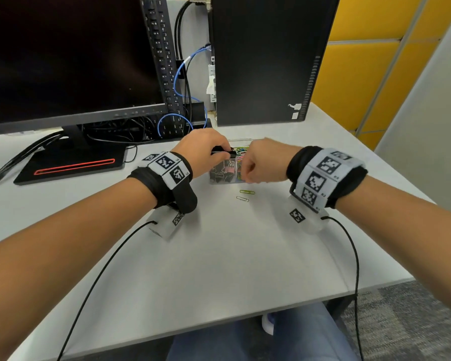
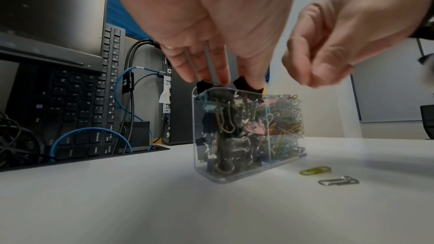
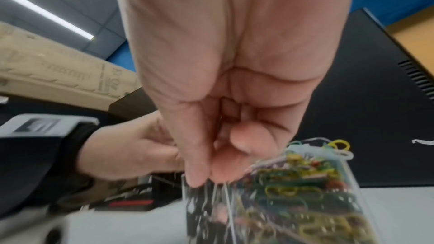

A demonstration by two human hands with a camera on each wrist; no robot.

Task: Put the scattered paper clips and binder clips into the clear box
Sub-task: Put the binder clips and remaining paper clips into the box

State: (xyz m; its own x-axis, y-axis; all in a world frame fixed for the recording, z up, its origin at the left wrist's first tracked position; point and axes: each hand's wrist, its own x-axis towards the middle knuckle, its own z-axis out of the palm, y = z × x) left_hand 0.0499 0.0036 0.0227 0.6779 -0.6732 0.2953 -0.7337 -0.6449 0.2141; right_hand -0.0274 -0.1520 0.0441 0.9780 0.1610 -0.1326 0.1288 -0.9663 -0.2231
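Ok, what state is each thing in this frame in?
Box: open, upright, nearly full.
Black binder clip: at box top, pinched by left hand.
Right hand: curled above box, nothing visibly held.
Green clip: loose on desk.
Silver clip: loose on desk.
Monitor: dark.

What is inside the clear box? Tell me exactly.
Binder clips fill one compartment of the clear box, coloured paper clips the other. The left hand covers part of the top layer.
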